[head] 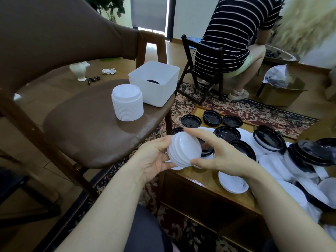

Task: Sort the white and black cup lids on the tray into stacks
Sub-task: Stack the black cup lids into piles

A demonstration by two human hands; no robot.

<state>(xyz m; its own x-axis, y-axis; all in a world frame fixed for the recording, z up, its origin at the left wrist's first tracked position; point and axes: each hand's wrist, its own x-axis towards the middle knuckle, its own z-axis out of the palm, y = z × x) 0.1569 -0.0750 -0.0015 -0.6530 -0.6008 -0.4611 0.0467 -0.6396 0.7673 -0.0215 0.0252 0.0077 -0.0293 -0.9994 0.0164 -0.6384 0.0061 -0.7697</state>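
Observation:
A small stack of white lids (183, 150) is held between both hands above the left edge of the wooden tray (198, 176). My left hand (154, 157) grips its left side and my right hand (216, 151) grips the right side, thumb below. Loose black lids (212, 116) and white lids (233, 182) lie scattered on the tray. A mixed heap of black and white lids (309, 157) fills the tray's right side. A tall stack of white lids (127, 102) stands on the brown chair seat (87, 128).
A white plastic bin (154, 82) with a black lid inside sits on the chair behind the tall stack. A person in a striped shirt (232, 33) sits on a folding chair beyond the tray. A cardboard box (280, 91) stands at the right.

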